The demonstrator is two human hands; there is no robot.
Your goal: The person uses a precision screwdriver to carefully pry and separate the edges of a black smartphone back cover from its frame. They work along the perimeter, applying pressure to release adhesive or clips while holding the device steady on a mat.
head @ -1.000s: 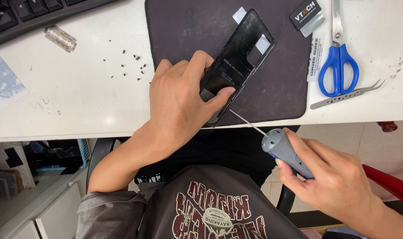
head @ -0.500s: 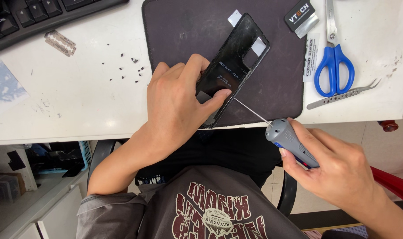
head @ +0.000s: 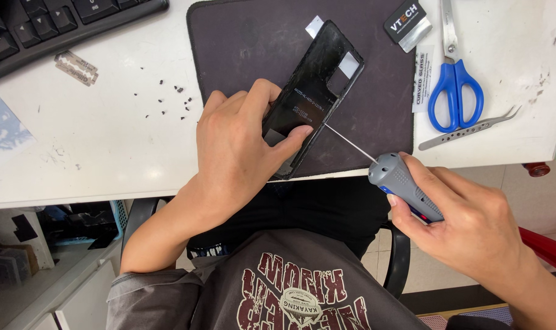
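Black and glossy, the phone back cover point(head: 314, 91) lies slanted on a dark, matte work mat point(head: 241, 43), its near end pinned under our left hand point(head: 235, 153); we hold that hand palm down, wrist bent in from the tabletop point(head: 94, 153) edge, with the fingers point(head: 262, 98) curled over the cover's long edge and the thumb pressed flat against its inner face; so the fingers are closed on the cover, clamping it to the mat. Our right hand point(head: 473, 232) hangs off the tabletop edge, over the lap, with its fingers wrapped tightly round the grey, dimpled rubber handle of a precision screwdriver point(head: 400, 183); the thin steel shaft runs up and leftward from those fingers, and its tip meets the cover's edge just beside the left thumb.

Beyond the right hand's fingers, farther up the tabletop, we see blue-handled scissors point(head: 455, 91) with bright steel blades, and slim metal tweezers point(head: 467, 128) with a pierced grip lying just beside them; a small black card point(head: 406, 18) sits at the mat's far corner. To the left of the left hand's fingers, tiny dark screws point(head: 168, 101) are scattered on the white, scuffed surface; farther that way lies a flat razor blade point(head: 76, 67), and beyond it a black keyboard point(head: 58, 24).
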